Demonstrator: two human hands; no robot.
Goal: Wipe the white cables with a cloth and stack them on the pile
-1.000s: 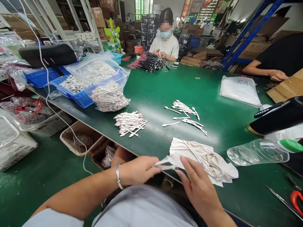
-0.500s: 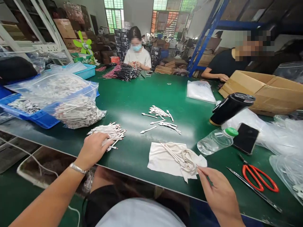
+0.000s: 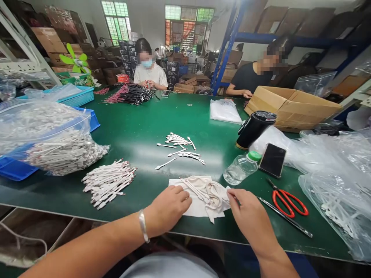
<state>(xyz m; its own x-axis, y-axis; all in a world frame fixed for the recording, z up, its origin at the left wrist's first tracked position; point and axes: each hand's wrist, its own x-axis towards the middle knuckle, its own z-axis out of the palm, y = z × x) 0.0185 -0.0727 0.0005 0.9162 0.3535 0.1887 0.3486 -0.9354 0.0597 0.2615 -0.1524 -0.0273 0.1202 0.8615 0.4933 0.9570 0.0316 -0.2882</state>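
My left hand (image 3: 169,210), with a metal bangle (image 3: 143,226) on the wrist, lies on the left edge of a white cloth (image 3: 187,204). My right hand (image 3: 247,214) is at the cloth's right edge, its thumb and fingers close together. Whether either hand grips anything is hidden. Thin white strips (image 3: 195,190) lie bunched in the folds of the cloth between my hands. To the left of the cloth is a loose pile of similar strips (image 3: 108,182). A smaller scatter of them (image 3: 179,147) lies farther up the green table (image 3: 139,123).
Farther left, a clear bag of strips (image 3: 52,143) sits on a blue crate (image 3: 14,168). To the right lie a water bottle (image 3: 240,168), phone (image 3: 272,160), black flask (image 3: 255,129), red-handled scissors (image 3: 288,203), and a long steel tool (image 3: 285,217). Two co-workers (image 3: 149,71) sit across the table.
My left hand has moved from the strip pile to the cloth's left edge. My right hand has moved up to the cloth's right edge. The view has turned right, shifting the table's contents left.
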